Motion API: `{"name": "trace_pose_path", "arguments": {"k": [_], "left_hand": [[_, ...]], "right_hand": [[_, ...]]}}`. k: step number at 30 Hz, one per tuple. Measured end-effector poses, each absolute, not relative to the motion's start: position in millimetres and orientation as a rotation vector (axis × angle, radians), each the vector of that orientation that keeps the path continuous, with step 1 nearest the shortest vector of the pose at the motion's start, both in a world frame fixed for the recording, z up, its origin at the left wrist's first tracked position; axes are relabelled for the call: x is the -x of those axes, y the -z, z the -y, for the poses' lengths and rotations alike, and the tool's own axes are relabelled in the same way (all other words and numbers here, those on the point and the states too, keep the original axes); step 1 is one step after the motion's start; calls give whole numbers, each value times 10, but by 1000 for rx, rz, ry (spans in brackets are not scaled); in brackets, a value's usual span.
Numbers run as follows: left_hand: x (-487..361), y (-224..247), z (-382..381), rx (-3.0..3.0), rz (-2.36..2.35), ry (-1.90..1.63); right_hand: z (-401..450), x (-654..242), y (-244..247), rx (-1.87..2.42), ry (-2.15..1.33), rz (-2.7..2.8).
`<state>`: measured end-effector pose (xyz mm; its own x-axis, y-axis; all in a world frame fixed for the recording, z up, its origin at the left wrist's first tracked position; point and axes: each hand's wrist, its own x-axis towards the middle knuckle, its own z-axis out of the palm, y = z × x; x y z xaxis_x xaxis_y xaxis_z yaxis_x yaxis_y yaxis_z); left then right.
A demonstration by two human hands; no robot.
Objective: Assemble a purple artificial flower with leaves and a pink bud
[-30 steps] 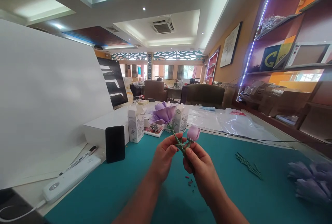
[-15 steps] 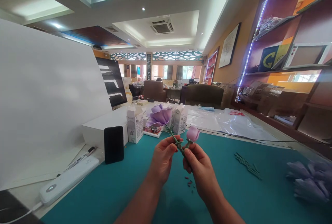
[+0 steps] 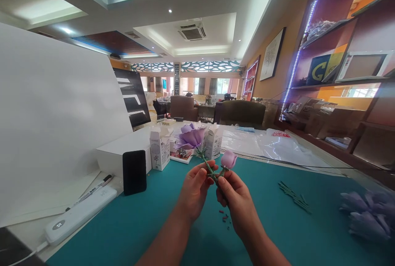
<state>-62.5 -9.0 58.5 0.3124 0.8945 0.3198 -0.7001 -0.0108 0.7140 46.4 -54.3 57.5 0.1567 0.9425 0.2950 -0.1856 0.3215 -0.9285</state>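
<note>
An artificial flower with a wide purple bloom (image 3: pixel 189 136) and a smaller pink-purple bud (image 3: pixel 228 159) on a green stem (image 3: pixel 207 164) is held up above the teal mat (image 3: pixel 262 216). My left hand (image 3: pixel 196 190) pinches the stem below the large bloom. Around the lower stem, just under the bud, the fingers of my right hand (image 3: pixel 234 194) are closed. The two hands almost meet at the point where the bud's branch joins. Tiny reddish and green bits (image 3: pixel 225 218) lie on the mat beneath them.
Cut green stems (image 3: pixel 294 197) and more purple flowers (image 3: pixel 368 214) lie at right. A black phone-like slab (image 3: pixel 134 172) stands at left, by a white carton (image 3: pixel 159 151) and a white power strip (image 3: pixel 80 215). Clear plastic sheeting (image 3: pixel 256 142) covers the far side.
My left thumb has shifted slightly on the stem. Both hands still hold the flower in nearly the same place, and the view has drifted very slightly.
</note>
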Motion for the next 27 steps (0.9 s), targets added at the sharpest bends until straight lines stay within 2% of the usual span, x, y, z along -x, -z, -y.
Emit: {"name": "trace_pose_path", "arguments": {"k": [27], "left_hand": [[559,-584,159,-1001,-290,-1313]], "right_hand": [[557,-432,-585,888,-951,1055]]}}
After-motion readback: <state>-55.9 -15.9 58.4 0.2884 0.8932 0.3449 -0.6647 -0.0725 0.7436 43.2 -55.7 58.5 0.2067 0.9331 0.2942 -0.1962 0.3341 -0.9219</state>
